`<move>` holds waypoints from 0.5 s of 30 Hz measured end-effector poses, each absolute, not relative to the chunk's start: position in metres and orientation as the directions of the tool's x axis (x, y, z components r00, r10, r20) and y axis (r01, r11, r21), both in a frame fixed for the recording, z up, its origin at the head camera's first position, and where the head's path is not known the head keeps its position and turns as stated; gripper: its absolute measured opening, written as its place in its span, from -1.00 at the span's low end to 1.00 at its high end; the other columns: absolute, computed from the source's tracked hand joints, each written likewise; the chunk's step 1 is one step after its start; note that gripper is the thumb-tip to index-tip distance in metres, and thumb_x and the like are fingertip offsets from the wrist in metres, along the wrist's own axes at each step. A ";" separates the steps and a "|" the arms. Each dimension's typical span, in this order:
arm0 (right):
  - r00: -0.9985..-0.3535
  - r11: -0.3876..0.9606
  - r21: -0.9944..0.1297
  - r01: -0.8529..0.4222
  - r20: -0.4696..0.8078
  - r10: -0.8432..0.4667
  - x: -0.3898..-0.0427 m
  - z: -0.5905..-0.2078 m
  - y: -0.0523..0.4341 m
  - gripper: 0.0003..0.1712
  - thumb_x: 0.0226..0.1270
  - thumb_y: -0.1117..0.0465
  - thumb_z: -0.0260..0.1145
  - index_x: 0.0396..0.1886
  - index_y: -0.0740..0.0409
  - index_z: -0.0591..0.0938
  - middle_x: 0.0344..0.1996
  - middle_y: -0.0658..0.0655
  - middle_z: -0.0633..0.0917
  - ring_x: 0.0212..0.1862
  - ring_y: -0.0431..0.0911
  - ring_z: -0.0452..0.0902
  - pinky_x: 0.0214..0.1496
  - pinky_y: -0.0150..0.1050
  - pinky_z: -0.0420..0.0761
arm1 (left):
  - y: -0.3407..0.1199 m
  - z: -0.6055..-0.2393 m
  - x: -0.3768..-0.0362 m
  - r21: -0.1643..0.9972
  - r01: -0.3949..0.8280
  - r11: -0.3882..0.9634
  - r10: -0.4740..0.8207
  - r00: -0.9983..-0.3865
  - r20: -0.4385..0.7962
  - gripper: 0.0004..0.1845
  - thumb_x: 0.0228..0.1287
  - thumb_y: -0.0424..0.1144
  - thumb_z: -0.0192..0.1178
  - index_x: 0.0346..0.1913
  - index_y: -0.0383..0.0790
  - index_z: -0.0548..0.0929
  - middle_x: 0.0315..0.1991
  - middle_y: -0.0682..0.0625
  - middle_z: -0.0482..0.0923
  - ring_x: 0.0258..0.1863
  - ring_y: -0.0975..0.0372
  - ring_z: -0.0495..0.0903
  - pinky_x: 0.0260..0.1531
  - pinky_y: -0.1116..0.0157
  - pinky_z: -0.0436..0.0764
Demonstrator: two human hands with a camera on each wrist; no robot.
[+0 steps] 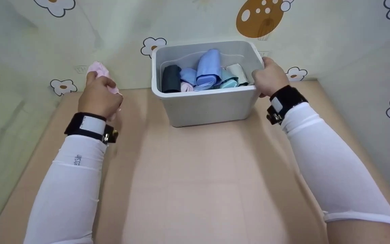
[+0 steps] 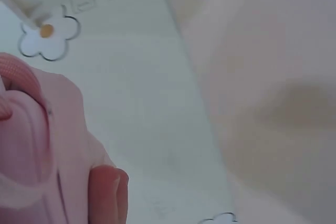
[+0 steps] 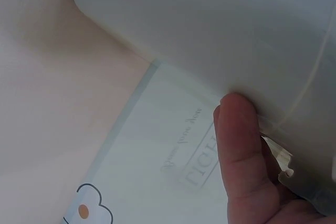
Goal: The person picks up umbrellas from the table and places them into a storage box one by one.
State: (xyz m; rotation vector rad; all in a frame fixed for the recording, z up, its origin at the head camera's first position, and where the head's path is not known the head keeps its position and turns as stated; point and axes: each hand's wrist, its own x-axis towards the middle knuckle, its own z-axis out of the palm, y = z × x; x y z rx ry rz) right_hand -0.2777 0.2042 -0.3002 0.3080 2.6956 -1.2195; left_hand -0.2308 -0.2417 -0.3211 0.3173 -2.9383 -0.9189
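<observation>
My left hand (image 1: 99, 98) grips a soft pink cloth bundle (image 1: 98, 68) left of the bin, above the far end of the table. In the left wrist view the pink bundle (image 2: 65, 129) shows smooth folds and a rounded, padded-looking part, with fingertips (image 2: 107, 195) against it. My right hand (image 1: 272, 78) holds the right end of a light grey plastic bin (image 1: 212, 106) at its rim. Inside the bin lie rolled cloths: a dark one (image 1: 171, 78), a tall blue one (image 1: 209, 66), and several in pink, teal and off-white. The right wrist view has a finger (image 3: 241, 145) against the bin's outer wall (image 3: 210, 30).
The tan tabletop (image 1: 188, 179) stretches in front of the bin. Behind it and along both sides rises a pale wall covering (image 1: 113, 30) printed with flowers and a brown spotted shape (image 1: 258, 17).
</observation>
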 end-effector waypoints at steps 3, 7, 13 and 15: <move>-0.967 0.658 -0.711 0.246 -0.224 0.118 -0.277 -0.300 0.204 -0.17 0.57 0.10 -0.07 0.75 -0.04 -0.06 0.58 0.22 0.34 0.38 0.18 0.43 -0.06 -0.01 0.77 | -0.231 -0.307 -0.229 0.574 -0.147 0.806 -0.188 -0.982 0.012 -0.48 0.28 -0.24 0.25 0.31 -0.28 0.57 0.74 -0.09 -0.18 0.36 -0.30 0.44 -0.19 0.09 0.73; -0.969 0.675 -0.698 0.239 -0.221 0.115 -0.278 -0.300 0.205 -0.17 0.56 0.09 -0.08 0.75 -0.03 -0.06 0.58 0.23 0.35 0.38 0.18 0.44 -0.09 -0.04 0.78 | -0.218 -0.289 -0.226 0.585 -0.118 0.802 -0.176 -0.983 0.043 -0.47 0.23 -0.28 0.23 0.30 -0.25 0.57 0.74 -0.03 -0.16 0.35 -0.26 0.46 -0.45 0.22 0.71; -0.966 0.668 -0.701 0.250 -0.230 0.120 -0.278 -0.300 0.204 -0.18 0.58 0.10 -0.08 0.75 -0.05 -0.06 0.59 0.22 0.34 0.39 0.18 0.44 -0.08 -0.04 0.78 | -0.197 -0.268 -0.224 0.592 -0.097 0.800 -0.169 -0.983 0.068 -0.47 0.26 -0.29 0.21 0.32 -0.19 0.56 0.74 0.08 -0.17 0.38 -0.20 0.44 -0.46 0.24 0.72; -0.966 0.666 -0.703 0.249 -0.228 0.120 -0.278 -0.300 0.204 -0.18 0.58 0.11 -0.08 0.75 -0.05 -0.05 0.59 0.21 0.34 0.39 0.18 0.44 -0.07 -0.04 0.78 | -0.190 -0.263 -0.224 0.595 -0.086 0.799 -0.162 -0.984 0.075 -0.48 0.26 -0.28 0.21 0.32 -0.17 0.56 0.74 0.11 -0.16 0.40 -0.16 0.43 -0.37 0.21 0.75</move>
